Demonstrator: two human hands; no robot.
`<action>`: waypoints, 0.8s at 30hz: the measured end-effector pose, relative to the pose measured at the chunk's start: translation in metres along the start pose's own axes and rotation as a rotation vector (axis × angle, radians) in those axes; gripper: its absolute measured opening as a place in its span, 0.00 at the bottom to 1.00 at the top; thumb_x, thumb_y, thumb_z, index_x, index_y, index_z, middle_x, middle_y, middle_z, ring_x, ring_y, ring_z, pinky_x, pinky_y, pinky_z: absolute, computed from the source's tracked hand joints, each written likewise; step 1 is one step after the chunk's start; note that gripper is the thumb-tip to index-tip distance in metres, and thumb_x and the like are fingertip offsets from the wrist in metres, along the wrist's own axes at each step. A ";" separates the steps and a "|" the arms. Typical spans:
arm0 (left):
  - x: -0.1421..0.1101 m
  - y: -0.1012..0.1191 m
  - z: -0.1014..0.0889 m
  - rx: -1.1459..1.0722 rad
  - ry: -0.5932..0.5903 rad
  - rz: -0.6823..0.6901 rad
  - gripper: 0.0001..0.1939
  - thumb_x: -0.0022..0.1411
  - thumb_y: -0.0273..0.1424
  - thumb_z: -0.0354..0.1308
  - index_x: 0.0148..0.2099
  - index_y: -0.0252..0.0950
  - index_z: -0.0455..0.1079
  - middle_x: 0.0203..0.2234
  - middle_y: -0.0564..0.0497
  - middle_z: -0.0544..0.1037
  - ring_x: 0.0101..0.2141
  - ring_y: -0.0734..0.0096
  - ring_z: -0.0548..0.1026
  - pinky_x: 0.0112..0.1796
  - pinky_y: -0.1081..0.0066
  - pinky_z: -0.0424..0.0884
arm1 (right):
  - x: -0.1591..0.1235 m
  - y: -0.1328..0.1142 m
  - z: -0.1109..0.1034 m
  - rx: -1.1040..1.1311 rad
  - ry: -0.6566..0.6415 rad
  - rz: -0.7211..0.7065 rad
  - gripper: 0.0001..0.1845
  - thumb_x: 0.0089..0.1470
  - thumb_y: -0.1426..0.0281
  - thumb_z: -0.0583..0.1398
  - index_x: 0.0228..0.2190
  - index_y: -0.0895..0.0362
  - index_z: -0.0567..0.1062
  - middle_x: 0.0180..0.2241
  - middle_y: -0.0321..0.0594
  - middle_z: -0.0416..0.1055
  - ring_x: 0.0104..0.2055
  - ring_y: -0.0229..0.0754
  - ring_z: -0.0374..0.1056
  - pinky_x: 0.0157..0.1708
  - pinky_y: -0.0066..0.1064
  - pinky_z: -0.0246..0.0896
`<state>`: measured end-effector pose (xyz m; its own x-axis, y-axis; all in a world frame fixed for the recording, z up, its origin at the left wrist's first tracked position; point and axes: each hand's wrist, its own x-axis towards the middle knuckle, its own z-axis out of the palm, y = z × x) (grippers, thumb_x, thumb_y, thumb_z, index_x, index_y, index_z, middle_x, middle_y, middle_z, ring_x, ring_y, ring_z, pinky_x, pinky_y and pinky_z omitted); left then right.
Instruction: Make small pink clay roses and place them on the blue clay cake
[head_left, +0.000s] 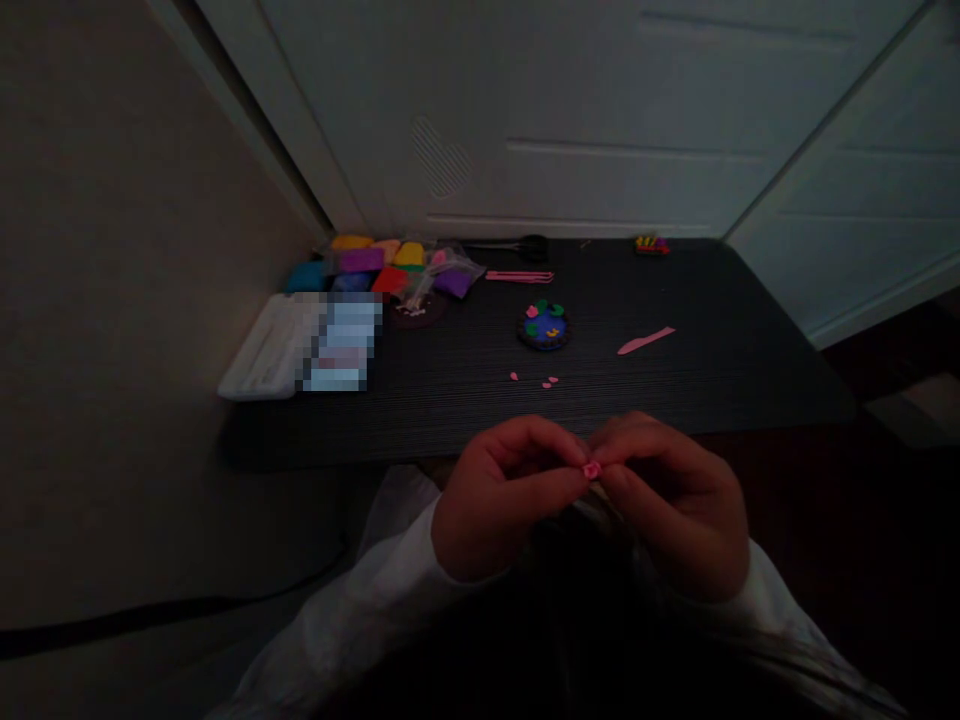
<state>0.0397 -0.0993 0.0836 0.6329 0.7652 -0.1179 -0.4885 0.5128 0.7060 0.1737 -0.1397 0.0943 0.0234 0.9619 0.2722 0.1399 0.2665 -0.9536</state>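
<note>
Between my fingertips is a small pink clay flower (592,470), held just in front of the table's near edge. My left hand (506,495) pinches it from the left, and my right hand (679,500) pinches it from the right. Past my hands, several loose pink clay petals (550,382) lie on the dark table. Behind them sits a round clay pond (545,327) with a blue middle, a dark rim, green leaves, a pink flower and orange bits. A pink modelling knife (646,341) rests to the right of the pond.
Bags of coloured clay (390,268) are heaped at the back left, beside a pale box (274,345). Pink tools (520,277) and dark scissors (525,247) lie near the white panelled door (600,100). A small colourful object (651,245) is at the back right of the table (750,370).
</note>
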 end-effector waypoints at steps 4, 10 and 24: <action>0.000 0.001 0.000 0.006 -0.010 -0.003 0.06 0.45 0.19 0.57 0.26 0.34 0.68 0.24 0.54 0.73 0.28 0.77 0.69 0.32 0.73 0.62 | 0.000 -0.001 -0.003 -0.004 -0.034 -0.014 0.07 0.45 0.75 0.57 0.29 0.54 0.71 0.25 0.36 0.66 0.29 0.37 0.63 0.29 0.32 0.58; -0.002 0.006 0.001 0.035 -0.044 -0.021 0.06 0.45 0.19 0.57 0.26 0.34 0.68 0.24 0.54 0.73 0.28 0.77 0.69 0.32 0.73 0.63 | 0.002 -0.004 -0.008 -0.010 -0.095 -0.027 0.08 0.44 0.76 0.58 0.29 0.53 0.71 0.24 0.35 0.66 0.28 0.37 0.63 0.29 0.32 0.58; -0.003 0.010 0.001 0.082 -0.029 -0.079 0.04 0.44 0.20 0.58 0.26 0.33 0.69 0.24 0.53 0.73 0.28 0.76 0.70 0.31 0.74 0.64 | 0.001 -0.004 -0.010 0.021 -0.131 -0.006 0.08 0.44 0.76 0.58 0.29 0.53 0.71 0.24 0.35 0.66 0.29 0.37 0.63 0.30 0.33 0.59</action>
<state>0.0338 -0.0967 0.0920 0.6853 0.7113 -0.1561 -0.3861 0.5367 0.7503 0.1835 -0.1405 0.0999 -0.1074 0.9596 0.2601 0.1191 0.2721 -0.9549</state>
